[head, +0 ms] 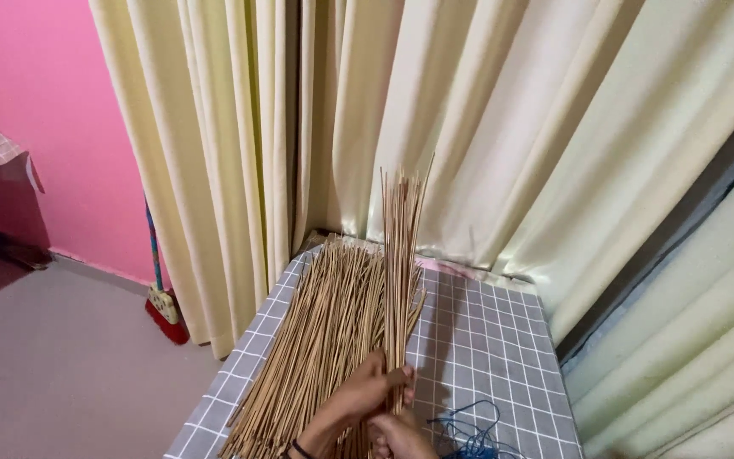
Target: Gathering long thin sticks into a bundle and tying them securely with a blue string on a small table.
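My left hand (pixel 365 393) grips a thin bundle of long tan sticks (pixel 403 246) near its lower end and holds it upright. Just below, my right hand (pixel 399 438) closes around the bottom of the same bundle. A large heap of like sticks (pixel 320 340) lies flat on the table, to the left of and under my hands. My left wrist wears a dark band.
The table carries a grey cloth with a white grid (pixel 486 331). A tangle of blue string (pixel 469 433) lies to the right of my hands. Cream curtains (pixel 486 127) hang behind the table. A red broom (pixel 163 310) leans by the pink wall (pixel 36 102) at left.
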